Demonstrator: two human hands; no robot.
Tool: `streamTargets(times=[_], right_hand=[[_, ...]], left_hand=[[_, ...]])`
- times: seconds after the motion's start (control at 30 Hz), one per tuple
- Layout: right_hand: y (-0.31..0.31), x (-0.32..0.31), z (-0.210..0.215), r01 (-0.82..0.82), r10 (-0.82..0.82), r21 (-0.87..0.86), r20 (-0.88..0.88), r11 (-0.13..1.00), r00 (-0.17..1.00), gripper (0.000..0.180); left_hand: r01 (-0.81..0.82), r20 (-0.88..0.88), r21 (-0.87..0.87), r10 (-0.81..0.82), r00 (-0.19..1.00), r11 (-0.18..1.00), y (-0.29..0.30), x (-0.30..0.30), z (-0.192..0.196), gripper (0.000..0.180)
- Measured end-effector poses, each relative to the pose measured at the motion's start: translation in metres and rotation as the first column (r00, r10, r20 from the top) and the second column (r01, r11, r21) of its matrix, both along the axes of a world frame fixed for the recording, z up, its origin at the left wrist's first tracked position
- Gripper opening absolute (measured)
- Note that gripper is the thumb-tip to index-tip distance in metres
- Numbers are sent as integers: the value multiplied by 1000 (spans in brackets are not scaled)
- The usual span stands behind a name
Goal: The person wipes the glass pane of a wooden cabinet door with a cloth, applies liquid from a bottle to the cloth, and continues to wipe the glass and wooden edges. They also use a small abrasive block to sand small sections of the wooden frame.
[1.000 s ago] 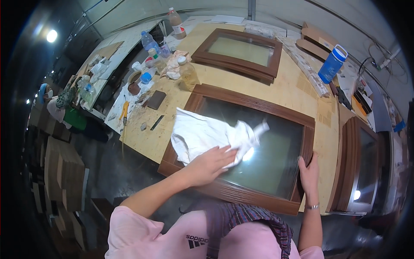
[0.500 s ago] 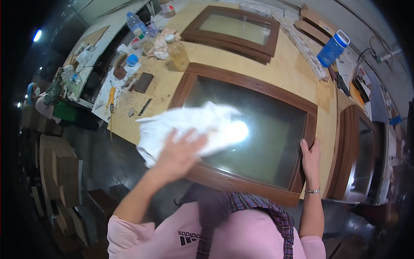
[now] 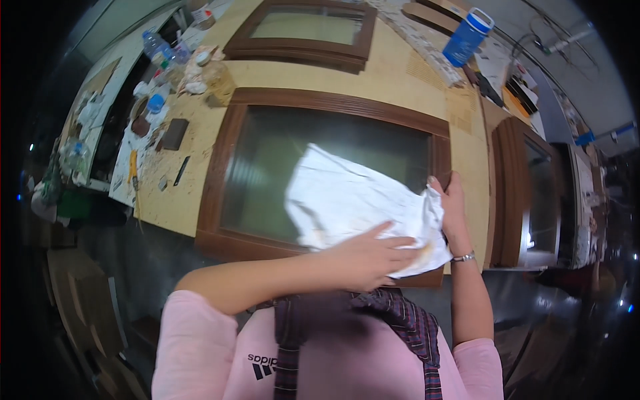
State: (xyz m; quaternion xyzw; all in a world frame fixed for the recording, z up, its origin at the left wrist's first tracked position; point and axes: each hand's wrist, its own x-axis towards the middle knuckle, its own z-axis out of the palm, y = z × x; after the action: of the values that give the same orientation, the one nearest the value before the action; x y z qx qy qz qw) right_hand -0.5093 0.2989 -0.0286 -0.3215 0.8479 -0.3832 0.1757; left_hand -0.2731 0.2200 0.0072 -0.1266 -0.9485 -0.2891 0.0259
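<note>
A brown wooden window frame (image 3: 227, 143) with a glass pane lies flat on the workbench. My left hand (image 3: 365, 259) presses flat on a crumpled white cloth (image 3: 353, 200) that covers the pane's near right part. My right hand (image 3: 452, 212) grips the frame's right edge, with its fingers over the wood; a bracelet is on its wrist. The cloth's right corner reaches up against my right hand.
A second brown glazed frame (image 3: 301, 52) lies at the back of the bench. A third frame (image 3: 510, 193) stands to the right. A blue canister (image 3: 467, 37) is at the back right. Bottles (image 3: 155, 47), rags and small tools crowd the bench's left side.
My left hand has swept the white cloth from the pane's left side across to its near right corner. My right hand has stayed on the frame's right edge.
</note>
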Motion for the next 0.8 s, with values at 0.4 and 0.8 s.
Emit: streamTargets(times=[0.4, 0.8], right_hand=[[-6, 13, 18, 44, -37, -39, 178, 998, 983, 48], [-1, 6, -11, -12, 18, -191, 27, 982, 999, 46]], left_hand=[[-58, 23, -95, 60, 998, 994, -5, 20, 11, 49], [-353, -121, -251, 333, 935, 901, -86, -68, -11, 53]])
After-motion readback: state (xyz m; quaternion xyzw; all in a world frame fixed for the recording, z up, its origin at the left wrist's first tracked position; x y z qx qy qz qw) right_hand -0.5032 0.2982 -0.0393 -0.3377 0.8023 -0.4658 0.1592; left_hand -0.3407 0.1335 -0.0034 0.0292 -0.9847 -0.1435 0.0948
